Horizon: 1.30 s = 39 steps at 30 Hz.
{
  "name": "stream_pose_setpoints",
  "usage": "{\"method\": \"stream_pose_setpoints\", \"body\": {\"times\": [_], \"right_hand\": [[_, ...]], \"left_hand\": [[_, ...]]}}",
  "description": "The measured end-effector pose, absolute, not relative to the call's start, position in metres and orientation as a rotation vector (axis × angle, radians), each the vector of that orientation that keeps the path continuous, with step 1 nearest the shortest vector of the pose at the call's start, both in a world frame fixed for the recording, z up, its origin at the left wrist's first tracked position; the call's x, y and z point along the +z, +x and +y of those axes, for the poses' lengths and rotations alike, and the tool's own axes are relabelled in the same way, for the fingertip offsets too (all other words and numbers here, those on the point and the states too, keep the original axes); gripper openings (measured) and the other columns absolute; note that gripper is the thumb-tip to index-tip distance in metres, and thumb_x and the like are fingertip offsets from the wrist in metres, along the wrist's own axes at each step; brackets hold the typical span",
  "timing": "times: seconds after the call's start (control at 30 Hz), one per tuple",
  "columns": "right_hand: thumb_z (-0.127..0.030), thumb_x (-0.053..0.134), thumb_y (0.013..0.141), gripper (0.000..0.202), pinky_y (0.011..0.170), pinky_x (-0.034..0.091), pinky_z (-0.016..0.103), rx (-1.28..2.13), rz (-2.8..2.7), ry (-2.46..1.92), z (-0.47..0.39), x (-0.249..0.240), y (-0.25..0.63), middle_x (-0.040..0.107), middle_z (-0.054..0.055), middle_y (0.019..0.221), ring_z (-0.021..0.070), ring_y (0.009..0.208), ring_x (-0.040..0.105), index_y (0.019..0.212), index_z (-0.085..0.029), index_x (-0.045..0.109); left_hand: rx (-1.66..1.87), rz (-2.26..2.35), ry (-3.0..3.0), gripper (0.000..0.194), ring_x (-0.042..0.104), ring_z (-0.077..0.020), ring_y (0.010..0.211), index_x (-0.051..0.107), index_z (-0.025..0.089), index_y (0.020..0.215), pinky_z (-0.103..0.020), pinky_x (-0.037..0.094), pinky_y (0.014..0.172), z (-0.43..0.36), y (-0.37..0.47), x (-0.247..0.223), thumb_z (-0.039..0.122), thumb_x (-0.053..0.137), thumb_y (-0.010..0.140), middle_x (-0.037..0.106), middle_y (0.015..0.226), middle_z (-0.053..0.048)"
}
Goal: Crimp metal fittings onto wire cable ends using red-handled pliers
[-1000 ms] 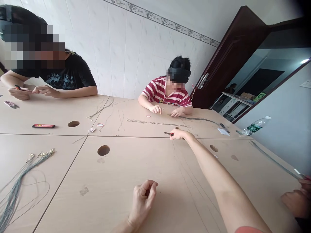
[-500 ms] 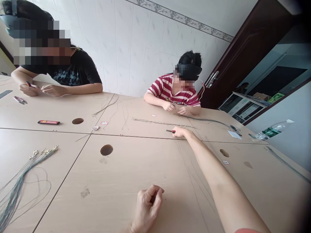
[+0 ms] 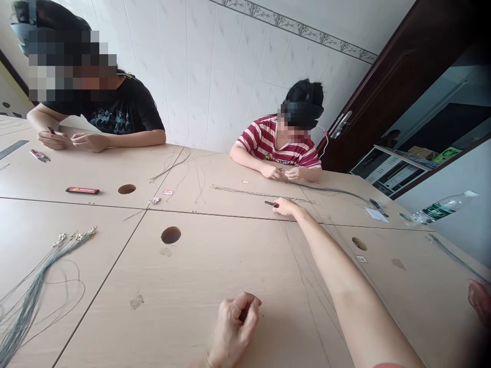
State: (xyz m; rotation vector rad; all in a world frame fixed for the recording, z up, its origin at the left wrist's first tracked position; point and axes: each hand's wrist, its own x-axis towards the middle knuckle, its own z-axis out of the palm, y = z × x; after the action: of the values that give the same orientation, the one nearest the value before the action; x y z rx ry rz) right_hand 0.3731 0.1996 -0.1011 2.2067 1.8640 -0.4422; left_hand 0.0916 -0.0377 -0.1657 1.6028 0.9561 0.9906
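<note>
My left hand [image 3: 238, 324] rests on the near part of the table [image 3: 192, 291], fingers curled into a loose fist; I can't tell whether anything is tucked inside. My right hand [image 3: 284, 207] reaches far across, fingers closed around the red handle of a small tool [image 3: 271, 204], its dark, flat end sticking out to the left. The tool is just on the near side of a long row of thin strands [image 3: 253, 193], close to the seam between the tabletops. More fine strands [image 3: 301, 271] trail toward me, to the left of my forearm.

For containers, I see a clear bottle [image 3: 441, 208] with a green label and a white cap at the far right; I can't make out whether it has liquid in it. Through the doorway, a shelf unit [image 3: 391, 171] has a brown box [image 3: 422, 152] and a green packet [image 3: 445, 155] on top. Its compartments are too dim for me to name what they hold, and I can't see inside the box.

At my left lies a thick bundle of grey-green strands [image 3: 30, 291] with gold-coloured ends. Beyond it are a red and black case [image 3: 82, 190] and a round hole [image 3: 171, 235] in the tabletop. A person in black [image 3: 118, 112] and a person in stripes [image 3: 280, 143] sit opposite, their hands on small work.
</note>
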Motion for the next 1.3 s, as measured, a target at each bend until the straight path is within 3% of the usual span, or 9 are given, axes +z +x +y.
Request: {"method": "stream_pose_setpoints", "body": {"times": [0.37,0.47,0.57,0.77,0.83,0.9,1.07,1.13,1.3], "right_hand": [[-0.033,0.057,0.094,0.03,0.086,0.053,0.041,-0.649,1.941,2.854,0.184,-0.081,0.355,0.06,0.009,0.121,0.0203,0.101,0.062,0.119,-0.017,0.058],[-0.036,0.057,0.093,0.026,0.078,0.053,0.035,-0.859,2.079,3.08,0.178,-0.067,0.33,0.063,0.006,0.105,0.0181,0.089,0.062,0.108,-0.015,0.061],[-0.042,0.053,0.091,0.028,0.067,0.05,0.027,-1.339,2.32,3.164,0.163,-0.049,0.295,0.057,0.0,0.079,0.0123,0.069,0.056,0.097,-0.016,0.06],[-0.05,0.068,0.076,0.033,0.068,0.049,0.025,-2.799,2.395,2.579,0.11,-0.044,0.227,0.045,-0.005,0.065,0.0096,0.062,0.047,0.088,-0.02,0.061],[-0.045,0.073,0.072,0.03,0.065,0.048,0.025,-3.189,2.165,2.31,0.096,-0.058,0.21,0.043,-0.006,0.062,0.0092,0.059,0.045,0.084,-0.019,0.063],[-0.039,0.075,0.071,0.025,0.062,0.047,0.026,-3.461,1.891,2.069,0.087,-0.077,0.196,0.042,-0.006,0.06,0.0085,0.056,0.042,0.081,-0.018,0.064],[-0.033,0.071,0.077,0.016,0.06,0.046,0.028,-3.799,1.357,1.509,0.073,-0.122,0.166,0.041,-0.006,0.057,0.0084,0.052,0.039,0.077,-0.018,0.065],[-0.033,0.069,0.079,0.015,0.061,0.046,0.028,-3.866,1.216,1.338,0.067,-0.137,0.157,0.042,-0.006,0.057,0.0085,0.052,0.039,0.077,-0.019,0.064],[-0.032,0.068,0.081,0.015,0.063,0.045,0.028,-3.979,0.993,1.073,0.055,-0.161,0.15,0.043,-0.007,0.059,0.0082,0.053,0.04,0.078,-0.018,0.064]], "left_hand": [[0.962,0.964,1.573,0.027,0.03,-0.0079,0.04,0.061,0.015,0.074,-0.022,0.025,0.043,-0.039,0.091,-0.163,0.027,0.043,0.09,0.029,0.045,0.008],[0.938,0.991,1.566,0.026,0.032,-0.0078,0.039,0.061,0.015,0.074,-0.021,0.027,0.043,-0.04,0.093,-0.163,0.028,0.044,0.087,0.03,0.044,0.008],[0.906,1.043,1.55,0.029,0.034,-0.0084,0.04,0.062,0.014,0.073,-0.021,0.03,0.044,-0.042,0.095,-0.16,0.031,0.042,0.086,0.032,0.043,0.007],[0.743,1.098,1.558,0.026,0.056,-0.012,0.046,0.067,0.015,0.081,-0.02,0.042,0.044,-0.034,0.043,-0.136,0.027,0.044,0.085,0.061,0.054,0.0],[0.731,1.196,1.61,0.024,0.066,-0.0152,0.062,0.069,0.017,0.095,-0.022,0.05,0.057,-0.02,-0.006,-0.124,0.03,0.051,0.084,0.071,0.069,-0.003],[0.692,1.53,1.73,0.022,0.069,-0.0177,0.079,0.069,0.022,0.094,-0.024,0.053,0.07,0.002,-0.068,-0.112,0.034,0.055,0.084,0.074,0.084,-0.002],[0.652,2.187,1.554,0.014,0.064,-0.0296,0.099,0.068,0.014,0.091,-0.043,0.05,0.088,0.054,-0.218,-0.086,0.021,0.06,0.081,0.069,0.107,-0.009],[0.58,2.331,1.45,0.013,0.06,-0.0281,0.107,0.066,0.011,0.095,-0.047,0.048,0.093,0.065,-0.251,-0.082,0.018,0.062,0.085,0.062,0.119,-0.012],[0.465,2.326,1.277,0.027,0.064,-0.0221,0.098,0.061,0.013,0.113,-0.041,0.055,0.083,0.088,-0.269,-0.093,0.031,0.059,0.092,0.064,0.113,-0.008]]}}
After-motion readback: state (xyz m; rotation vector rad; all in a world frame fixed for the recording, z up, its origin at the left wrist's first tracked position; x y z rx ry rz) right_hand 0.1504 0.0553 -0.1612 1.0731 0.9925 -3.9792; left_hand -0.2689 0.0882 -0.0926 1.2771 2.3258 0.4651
